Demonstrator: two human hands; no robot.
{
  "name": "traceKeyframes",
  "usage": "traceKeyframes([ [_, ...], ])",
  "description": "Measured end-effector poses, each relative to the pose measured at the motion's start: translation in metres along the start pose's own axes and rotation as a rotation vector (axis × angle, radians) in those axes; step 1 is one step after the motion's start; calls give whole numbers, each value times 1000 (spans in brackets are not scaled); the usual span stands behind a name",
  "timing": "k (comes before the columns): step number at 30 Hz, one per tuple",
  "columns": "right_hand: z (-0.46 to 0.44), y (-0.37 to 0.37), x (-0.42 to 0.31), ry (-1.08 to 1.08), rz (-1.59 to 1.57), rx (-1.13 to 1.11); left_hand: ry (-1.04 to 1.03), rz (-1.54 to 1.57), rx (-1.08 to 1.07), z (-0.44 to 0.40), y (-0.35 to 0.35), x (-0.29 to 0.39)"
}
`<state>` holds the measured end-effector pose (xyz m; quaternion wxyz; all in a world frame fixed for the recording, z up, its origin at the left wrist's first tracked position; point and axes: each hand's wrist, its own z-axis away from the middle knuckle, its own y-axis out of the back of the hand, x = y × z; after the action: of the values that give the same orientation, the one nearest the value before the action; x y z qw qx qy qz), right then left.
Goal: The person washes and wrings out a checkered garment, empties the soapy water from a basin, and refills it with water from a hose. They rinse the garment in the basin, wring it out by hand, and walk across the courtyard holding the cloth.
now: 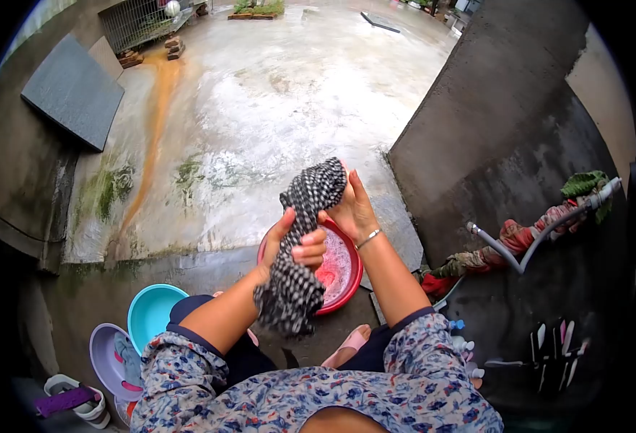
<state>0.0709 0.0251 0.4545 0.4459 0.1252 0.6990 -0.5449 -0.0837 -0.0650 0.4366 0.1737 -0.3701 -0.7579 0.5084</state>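
Note:
A black-and-white checked cloth, bunched lengthwise, hangs over a red basin of foamy water. My left hand is wrapped round the middle of the cloth. At the cloth's upper end, my right hand is against it, with some fingers hidden behind the fabric and others pointing up. A bracelet circles my right wrist. Something red shows through the foam in the basin.
To the left stand a turquoise basin, a purple basin holding cloths, and a white bucket. A wrapped pipe runs along the right wall. Bottles stand low at right.

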Motion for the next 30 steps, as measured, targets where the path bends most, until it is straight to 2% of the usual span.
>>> traceKeyframes([
  [1,-13,6,8,97,-161,88,28,-32,-51,1,1,-8],
  [3,-14,-25,-2,189,-274,-96,39,-72,-48,5,-5,-22],
  [5,-16,-27,-17,312,-124,81,44,-162,55,10,-2,-21],
  [7,-13,-35,-40,262,399,176,40,-365,350,8,-10,-20],
  [9,-10,-43,-41,577,1363,202,-40,-754,598,2,-2,-18],
  [10,-6,-49,-36,557,1625,237,-142,-983,626,0,1,-22],
  [11,-1,-54,-28,526,1885,267,-147,-1011,628,0,3,-26],
  [13,0,-52,-18,292,2049,177,-29,-830,685,3,11,-32],
  [14,3,-52,-22,192,2028,132,12,-734,684,5,14,-34],
  [15,5,-51,-28,93,2003,87,111,-501,616,7,24,-30],
  [16,2,-44,-43,2,1896,-54,112,-337,513,12,31,-27],
  [17,3,-48,-65,-200,1537,-152,111,-172,411,15,27,-27],
  [18,13,-44,-81,-187,1189,-188,113,60,321,16,16,-30],
  [19,20,-41,-95,-169,843,-220,132,164,202,17,13,-32],
  [22,35,-43,-105,9,373,-326,191,200,-11,15,-8,-48],
  [23,32,-37,-94,49,239,-397,317,245,-128,14,-7,-55],
  [25,38,-58,-69,24,-114,-536,297,157,11,13,-17,-69],
  [27,46,-75,-56,-21,-339,-723,321,113,-38,16,-6,-70],
  [29,33,-60,-43,122,-536,-1086,383,36,-83,17,-4,-63],
  [30,51,-70,-57,146,-381,-851,410,7,-111,17,-3,-59],
])
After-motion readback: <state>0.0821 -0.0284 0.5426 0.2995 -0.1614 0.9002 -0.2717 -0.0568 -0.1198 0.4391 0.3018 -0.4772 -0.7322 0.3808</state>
